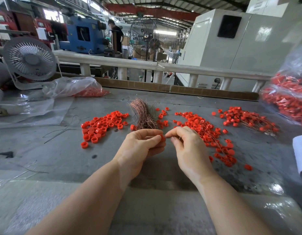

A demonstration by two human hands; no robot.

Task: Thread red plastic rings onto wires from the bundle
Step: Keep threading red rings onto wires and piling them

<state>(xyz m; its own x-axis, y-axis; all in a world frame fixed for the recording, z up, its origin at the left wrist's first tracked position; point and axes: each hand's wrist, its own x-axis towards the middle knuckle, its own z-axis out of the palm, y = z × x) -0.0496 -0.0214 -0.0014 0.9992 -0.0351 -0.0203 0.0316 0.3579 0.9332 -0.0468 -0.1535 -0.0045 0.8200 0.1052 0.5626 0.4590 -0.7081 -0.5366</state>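
My left hand [143,145] pinches a red plastic ring [162,137] between thumb and fingertips above the table's middle. Right beside it, my right hand [187,146] pinches a thin wire, its tip at the ring; the wire itself is barely visible. A copper-coloured wire bundle [143,116] lies just beyond my hands. Loose red rings [102,126] are piled to the left of the bundle. More rings with wires through them [206,129] spread to the right, and another such heap [248,119] lies farther right.
The grey table [62,155] holds a clear bag of red rings [89,89] at the back left and a fuller bag [289,99] at the right edge. A white desk fan [30,60] stands back left. A white cloth [301,153] lies at the right.
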